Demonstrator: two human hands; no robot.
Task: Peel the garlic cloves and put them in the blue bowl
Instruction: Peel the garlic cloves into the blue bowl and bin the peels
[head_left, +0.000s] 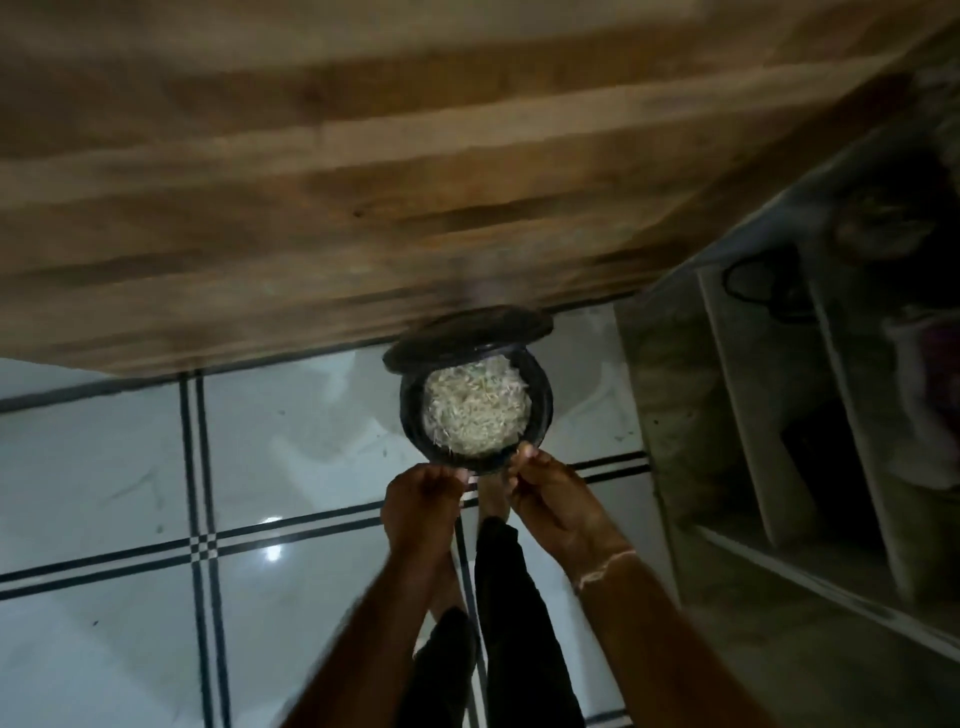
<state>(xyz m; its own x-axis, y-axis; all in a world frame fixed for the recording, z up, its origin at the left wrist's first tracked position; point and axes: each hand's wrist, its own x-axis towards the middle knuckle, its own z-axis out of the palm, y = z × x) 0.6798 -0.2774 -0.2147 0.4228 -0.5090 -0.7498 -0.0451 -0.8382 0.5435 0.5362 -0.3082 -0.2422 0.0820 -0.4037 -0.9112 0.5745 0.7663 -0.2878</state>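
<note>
- Head view looks steeply down at a round black bin (542, 410) standing on the floor (291, 431), just at the near edge of a wooden surface (311, 182).
- The bin's lid (467, 332) is tipped up on the far side, so the inside shows.
- A heap of pale, thin shreds (475, 402) fills the bin; the blur hides what they are.
- The left hand (423, 501) hovers at the near rim of the bin, fingers curled inward; whether they hold anything cannot be told.
- The right hand (550, 499) is just beside it, to the right, fingertips bunched together over the near rim; what they pinch, if anything, is too blurred to tell.
- The two hands are close together but not touching.
- A pale thread band (605, 569) circles the right wrist.
- Where the garlic cloves and the blue bowl are cannot be told from this view.
- Below the arms stand the person's legs in dark trousers (514, 597), with a bare foot (491, 496) near the bin.
- The floor is glossy white tile with dark double lines.
- A dim shelf unit (769, 415) stands to the right.
</note>
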